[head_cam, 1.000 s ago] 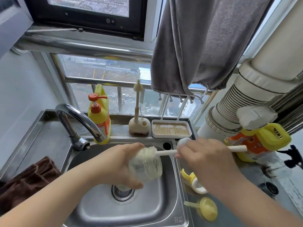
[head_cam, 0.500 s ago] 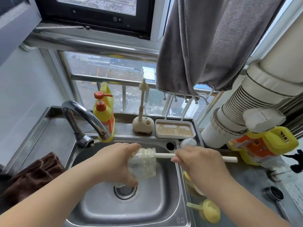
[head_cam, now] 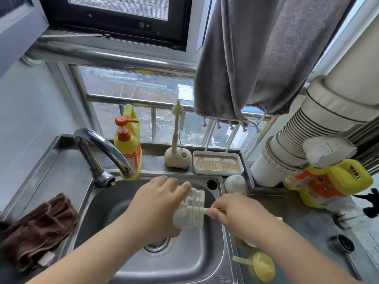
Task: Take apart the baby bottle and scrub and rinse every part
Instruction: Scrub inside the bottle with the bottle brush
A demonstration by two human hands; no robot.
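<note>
My left hand grips the clear baby bottle on its side over the steel sink, mouth facing right. My right hand holds the white handle of the bottle brush, whose head is pushed deep inside the bottle. A yellow bottle part with a straw lies on the counter right of the sink. Another yellow and white part is mostly hidden under my right wrist. A white round cap sits at the sink's back right corner.
The faucet curves over the sink's back left. A yellow soap pump bottle, a small brush in a stand and a drying tray line the sill. A brown cloth lies left; a yellow jug stands right.
My right hand has moved left toward the bottle mouth, driving the brush deeper in; less handle shows. The bottle has tipped slightly and the camera view shifted.
</note>
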